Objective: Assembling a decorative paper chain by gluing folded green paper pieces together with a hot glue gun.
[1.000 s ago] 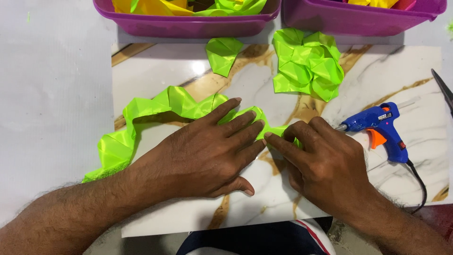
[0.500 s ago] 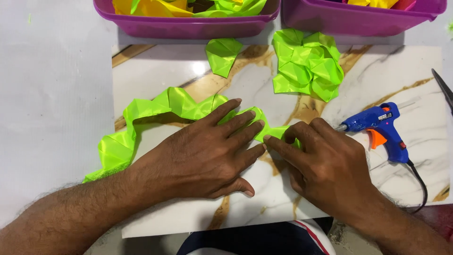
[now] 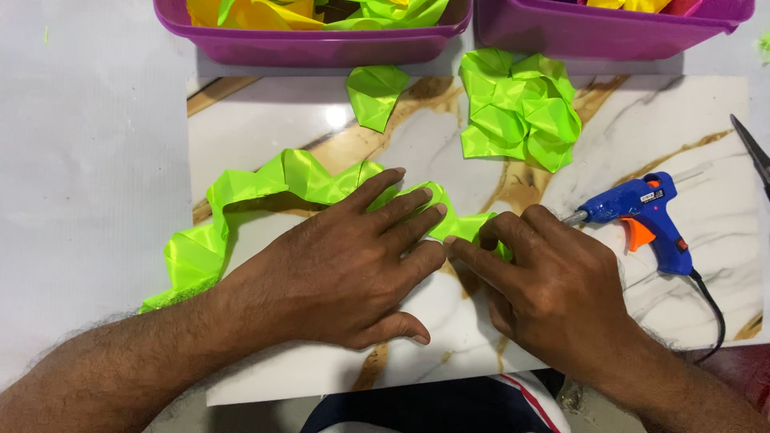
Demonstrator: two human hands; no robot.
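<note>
A long strip of folded neon-green ribbon (image 3: 265, 180) curves across a marble-patterned board (image 3: 265, 120). My left hand (image 3: 345, 265) lies flat on the strip, fingers spread and pressing it down near its right end. My right hand (image 3: 545, 281) meets it from the right, its fingertips pinching the ribbon's end where the two hands touch. Most of that end is hidden under my fingers. A loose folded green piece (image 3: 375, 95) and a pile of similar folded pieces (image 3: 520, 108) lie farther back on the board.
A blue glue gun (image 3: 642, 212) with an orange trigger lies right of my right hand, its black cord trailing off the board. Two purple bins (image 3: 321, 44) with yellow and green ribbon stand along the back. Scissor blades (image 3: 754, 148) show at the right edge.
</note>
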